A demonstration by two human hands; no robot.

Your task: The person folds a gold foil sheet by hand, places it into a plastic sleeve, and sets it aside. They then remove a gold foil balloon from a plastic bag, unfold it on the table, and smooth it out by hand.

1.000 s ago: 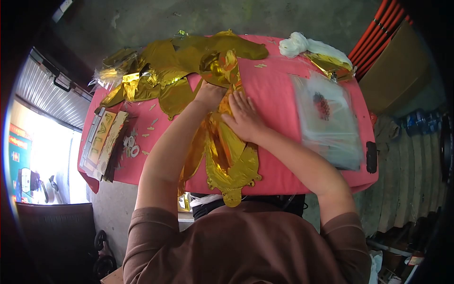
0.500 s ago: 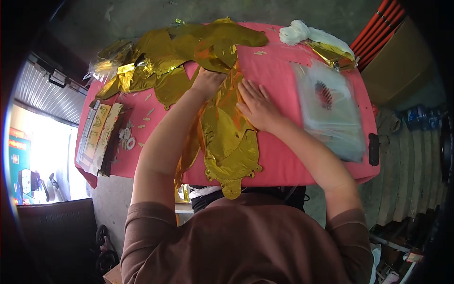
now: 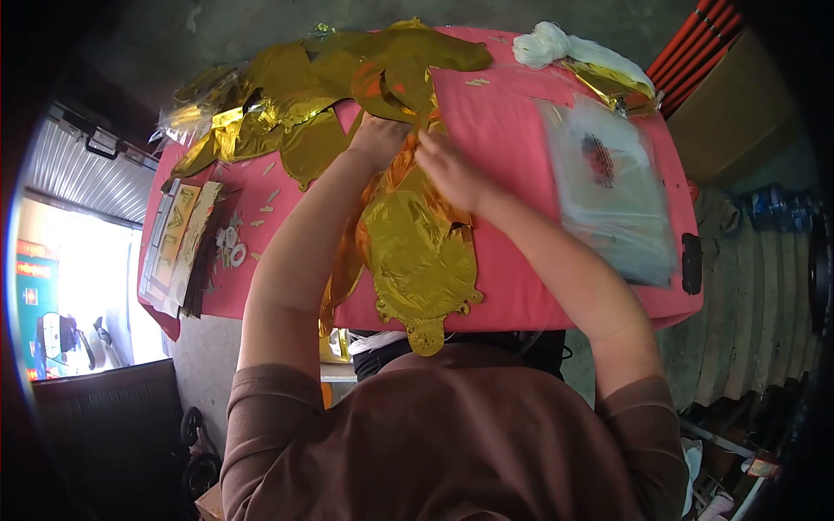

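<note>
Flat gold foil balloons lie in the middle of the pink-covered table. One gold foil balloon (image 3: 413, 252) hangs its scalloped end over the near edge. My left hand (image 3: 380, 141) is closed on the foil at its narrow upper part, fingertips partly hidden by a rounded flap. Just to the right, my right hand (image 3: 447, 169) touches the same narrow part, its fingers drawn together on the foil; the fingertips are slightly blurred. Orange creases show between the hands. More gold foil balloons (image 3: 291, 82) spread in a heap beyond and to the left.
A stack of clear plastic bags (image 3: 608, 200) lies on the right. White string (image 3: 565, 48) sits at the far right corner. Cards (image 3: 174, 247), a white ring (image 3: 236, 254) and small pale scraps lie left. A cardboard box (image 3: 721, 113) stands beyond the right edge.
My right hand has moved up and left from lying spread beside the foil, and its fingers have come together near my left hand. The left hand has stayed nearly in place.
</note>
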